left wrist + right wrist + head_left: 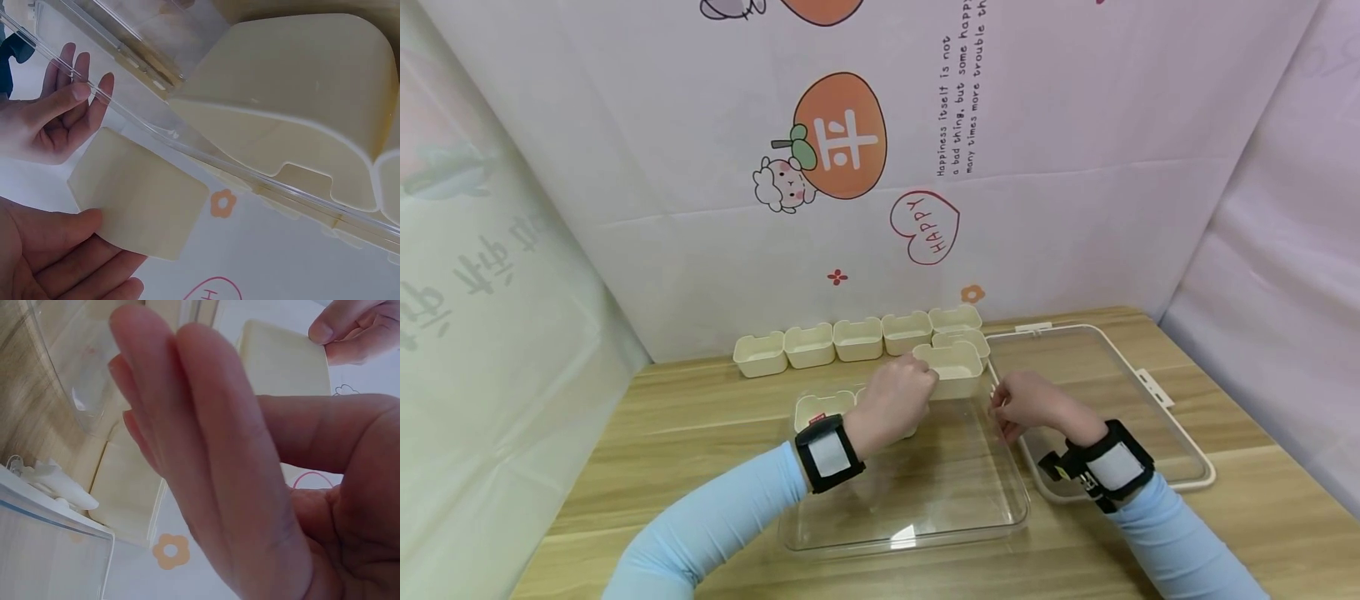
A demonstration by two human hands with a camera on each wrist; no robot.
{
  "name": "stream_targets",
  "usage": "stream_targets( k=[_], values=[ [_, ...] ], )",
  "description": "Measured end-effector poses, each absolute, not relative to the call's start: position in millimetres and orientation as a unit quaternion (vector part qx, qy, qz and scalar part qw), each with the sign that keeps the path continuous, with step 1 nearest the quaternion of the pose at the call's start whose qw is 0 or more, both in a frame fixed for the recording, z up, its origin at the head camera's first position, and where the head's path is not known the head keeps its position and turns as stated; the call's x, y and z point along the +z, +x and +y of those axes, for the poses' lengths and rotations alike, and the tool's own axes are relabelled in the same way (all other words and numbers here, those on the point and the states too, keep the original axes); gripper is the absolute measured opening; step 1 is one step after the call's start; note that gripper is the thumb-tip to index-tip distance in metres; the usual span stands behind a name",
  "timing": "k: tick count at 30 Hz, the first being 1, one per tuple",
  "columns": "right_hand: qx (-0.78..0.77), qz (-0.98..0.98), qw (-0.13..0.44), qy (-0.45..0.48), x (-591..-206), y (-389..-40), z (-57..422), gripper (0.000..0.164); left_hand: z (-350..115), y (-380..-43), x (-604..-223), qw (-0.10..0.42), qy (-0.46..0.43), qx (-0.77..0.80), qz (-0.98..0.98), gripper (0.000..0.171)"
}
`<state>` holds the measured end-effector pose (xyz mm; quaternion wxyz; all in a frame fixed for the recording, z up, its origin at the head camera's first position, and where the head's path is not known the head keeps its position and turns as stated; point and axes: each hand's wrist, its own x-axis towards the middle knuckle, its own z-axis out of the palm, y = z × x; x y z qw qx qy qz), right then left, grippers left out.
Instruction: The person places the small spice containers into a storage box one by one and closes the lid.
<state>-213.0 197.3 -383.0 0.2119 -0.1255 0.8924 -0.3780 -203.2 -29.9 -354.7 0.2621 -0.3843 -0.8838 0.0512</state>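
Note:
My left hand (895, 400) pinches a small cream plastic bin (955, 382) by its left end, thumb on one face and fingers on the other in the left wrist view. The bin hangs over the far right corner of a clear plastic box (940, 492). Inside the box, at its far left, cream bins (823, 408) stand side by side, partly hidden by my left hand. My right hand (1033, 404) is at the box's right rim, its fingers (212, 425) fairly straight and together in the right wrist view, holding nothing.
Along the wall stands a row of several more cream bins (859, 342), with another bin (973, 340) in front of its right end. A clear lid with a white frame (1202, 458) and clips lies right of the box on the wooden table (685, 442). A printed cloth (700, 250) hangs behind.

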Motion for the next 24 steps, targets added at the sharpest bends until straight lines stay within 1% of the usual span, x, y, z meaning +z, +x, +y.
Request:
stream_targets(
  k=[24],
  values=[
    [-0.383,0.890,0.219,-0.113,-382.3,-213.6,198.5,0.013,-23.5,-197.2,-363.0,0.235,-0.389,0.050,-0.889,0.010]
  ],
)
